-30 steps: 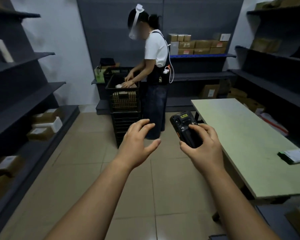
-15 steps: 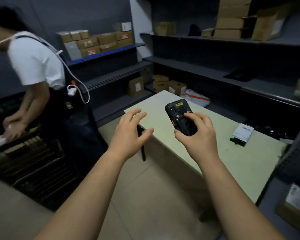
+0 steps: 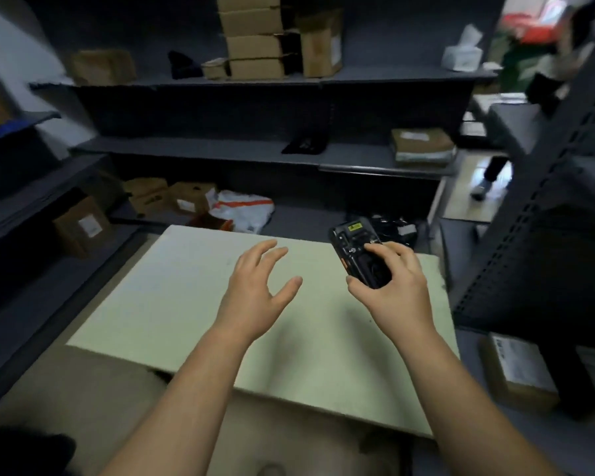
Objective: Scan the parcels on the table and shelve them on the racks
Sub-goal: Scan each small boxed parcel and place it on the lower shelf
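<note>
parcels [image 3: 255, 46] line dark racks [image 3: 200, 147] around the pale table [image 3: 172, 297]; right hand [image 3: 395, 290] grips scanner [image 3: 358, 249], left hand [image 3: 255, 293] spread.

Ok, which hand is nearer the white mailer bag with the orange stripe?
Left. The left hand hovers open over the table just short of the mailer bag; the right hand, gripping the scanner, is farther right.

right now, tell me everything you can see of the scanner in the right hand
The scanner is a black handheld unit, apparently plastic, with a small yellow label near its top end and an orange accent on its left edge. It is tilted, top end pointing away, above the far right part of the pale table. Only the right hand touches it, fingers curled over its face. Finer details are blurred.
</note>
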The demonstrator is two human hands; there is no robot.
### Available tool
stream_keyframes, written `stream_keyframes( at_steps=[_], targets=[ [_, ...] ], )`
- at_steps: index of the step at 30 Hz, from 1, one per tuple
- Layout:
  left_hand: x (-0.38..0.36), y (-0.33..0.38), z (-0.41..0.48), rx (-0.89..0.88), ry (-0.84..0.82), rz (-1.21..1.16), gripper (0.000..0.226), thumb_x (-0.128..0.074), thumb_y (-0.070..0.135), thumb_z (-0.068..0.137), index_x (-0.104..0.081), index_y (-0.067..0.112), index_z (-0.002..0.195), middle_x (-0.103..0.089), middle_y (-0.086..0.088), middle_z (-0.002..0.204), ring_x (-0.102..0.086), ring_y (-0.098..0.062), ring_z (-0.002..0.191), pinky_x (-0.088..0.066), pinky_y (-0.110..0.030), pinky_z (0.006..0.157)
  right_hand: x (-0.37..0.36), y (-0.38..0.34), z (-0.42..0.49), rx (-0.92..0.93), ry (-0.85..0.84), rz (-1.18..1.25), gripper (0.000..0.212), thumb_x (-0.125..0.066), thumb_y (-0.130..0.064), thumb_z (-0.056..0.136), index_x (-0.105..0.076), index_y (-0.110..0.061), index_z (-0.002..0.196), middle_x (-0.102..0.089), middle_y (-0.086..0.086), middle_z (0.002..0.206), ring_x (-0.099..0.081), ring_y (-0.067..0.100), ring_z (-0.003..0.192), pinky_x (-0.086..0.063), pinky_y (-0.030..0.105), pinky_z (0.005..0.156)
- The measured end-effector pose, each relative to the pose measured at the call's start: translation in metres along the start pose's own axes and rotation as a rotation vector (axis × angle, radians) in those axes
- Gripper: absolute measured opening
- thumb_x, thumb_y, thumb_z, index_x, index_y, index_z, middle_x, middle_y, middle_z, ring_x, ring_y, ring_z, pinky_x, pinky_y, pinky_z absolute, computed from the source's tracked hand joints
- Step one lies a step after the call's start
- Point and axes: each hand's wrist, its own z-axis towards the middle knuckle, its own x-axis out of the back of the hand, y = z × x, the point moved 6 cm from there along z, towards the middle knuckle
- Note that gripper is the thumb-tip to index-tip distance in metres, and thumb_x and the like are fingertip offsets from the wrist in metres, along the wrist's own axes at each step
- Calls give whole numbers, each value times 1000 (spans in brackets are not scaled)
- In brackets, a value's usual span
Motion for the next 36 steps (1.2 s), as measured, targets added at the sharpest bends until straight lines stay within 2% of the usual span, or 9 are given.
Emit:
stream_keyframes(
  at_steps=[5,11,13,19,25,27,29,32,36],
  targets=[
    [-69,-4,74,-146,-188,-108,52,-63,47,89,-52,27,136,-40,10,148,-32,-11,137,-29,-32,114,3,39,29,-139,141,-120,55,-81,-32,69,-63,-34,121,-45,-19,124,-45,-6,104,-41,20,93],
    [-150,-16,121,-230,-386,-157,51,-63,44,90,-52,26,137,-40,10,147,-30,-10,137,-30,-37,114,2,102,29,-341,266,-217,53,-82,-32,67,-65,-35,117,-47,-17,121,-47,-5,102,-34,6,83],
    [-184,-21,127,-238,-454,-154,51,-63,43,91,-52,25,137,-40,9,148,-31,-12,137,-29,-35,113,2,127,21,-410,265,-247,53,-82,-30,68,-65,-34,118,-46,-17,120,-47,-3,100,-38,11,81],
    [-294,-30,137,-248,-602,-120,49,-69,34,89,-58,14,132,-49,-5,143,-43,-25,131,-33,-35,108,-5,194,20,-492,258,-295,55,-84,-27,68,-66,-28,120,-45,-18,116,-44,-8,97,-33,1,72],
    [-394,-38,144,-292,-726,79,61,-58,48,93,-42,23,146,-32,-2,157,-21,-25,145,-22,-43,116,-18,245,20,-508,261,-282,56,-85,-26,67,-66,-26,120,-48,-15,117,-45,-9,99,-37,-2,74],
    [-411,-39,145,-320,-748,154,66,-56,51,92,-35,27,150,-19,1,162,-8,-24,149,-12,-42,118,-22,256,18,-510,265,-287,56,-85,-27,66,-67,-26,119,-51,-11,119,-45,-9,100,-34,-4,79],
    [-417,-37,148,-341,-741,151,65,-59,48,91,-36,30,150,-18,4,163,-5,-23,150,-8,-43,118,-26,264,17,-511,253,-287,56,-86,-28,66,-67,-25,119,-52,-9,119,-45,-8,101,-34,-2,83],
    [-410,-43,153,-364,-762,150,60,-62,34,89,-43,30,145,-24,7,161,-9,-21,150,-8,-42,119,-32,269,20,-515,224,-271,56,-86,-27,67,-67,-26,119,-53,-6,122,-47,-5,102,-38,9,85],
    [-385,-61,153,-264,-699,76,50,-62,20,77,-61,23,127,-45,8,148,-23,-24,146,-15,-41,117,-33,268,25,-528,207,-260,55,-85,-26,67,-66,-27,120,-52,-7,123,-46,-5,102,-34,5,82]
  ],
)
